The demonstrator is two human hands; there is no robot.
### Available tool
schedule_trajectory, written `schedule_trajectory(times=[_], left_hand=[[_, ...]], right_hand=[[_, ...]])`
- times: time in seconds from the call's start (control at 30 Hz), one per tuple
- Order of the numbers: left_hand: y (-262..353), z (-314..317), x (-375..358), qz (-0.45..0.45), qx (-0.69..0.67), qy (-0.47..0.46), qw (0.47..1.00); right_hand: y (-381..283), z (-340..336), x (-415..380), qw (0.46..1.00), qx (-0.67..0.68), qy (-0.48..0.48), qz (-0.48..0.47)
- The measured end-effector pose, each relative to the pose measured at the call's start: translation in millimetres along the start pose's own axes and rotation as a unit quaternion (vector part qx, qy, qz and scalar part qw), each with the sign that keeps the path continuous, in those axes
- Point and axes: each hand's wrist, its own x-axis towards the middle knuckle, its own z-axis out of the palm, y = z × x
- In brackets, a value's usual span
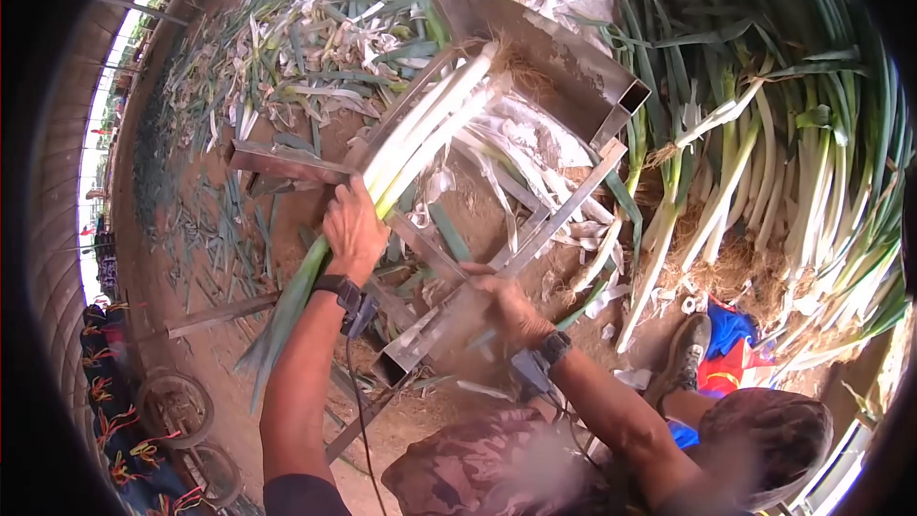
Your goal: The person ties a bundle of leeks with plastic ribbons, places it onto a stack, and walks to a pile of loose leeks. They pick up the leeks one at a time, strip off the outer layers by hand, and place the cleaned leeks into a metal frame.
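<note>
My left hand (354,231) is closed around a small bunch of long green onions (428,132). Their white stalks slant up to the right, with the root ends at a metal trough (535,33), while the green leaves hang down past my wrist. Lower and to the right, my right hand (513,306) is at a bar of the metal frame (564,205). Its fingers look curled together, but haze over that spot hides what they hold, if anything. Both wrists carry a dark strap with a small device.
A large pile of green onions (755,153) lies to the right, roots toward me. Peeled leaves and trimmings (315,48) cover the ground at upper left. A shoe (686,354) and a blue and red bag (728,349) are at lower right. Wheels (175,408) stand at lower left.
</note>
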Motion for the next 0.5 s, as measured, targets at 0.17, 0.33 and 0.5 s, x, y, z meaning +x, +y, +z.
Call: schedule_trajectory(times=[0.17,0.33,0.5], left_hand=[[-5.1,-2.7,-28.0,0.005,-0.019,-0.016,1.000],[4.0,-7.4,-55.3,-0.016,-0.066,-0.061,0.996],[10.8,-10.6,-58.8,-0.047,-0.081,-0.090,0.992]], right_hand=[[1.6,-7.7,-23.6,0.999,-0.051,0.007,0.003],[14.2,-61.6,-37.5,0.987,-0.157,-0.025,0.010],[8.5,-66.4,-38.7,0.986,-0.164,-0.012,0.002]])
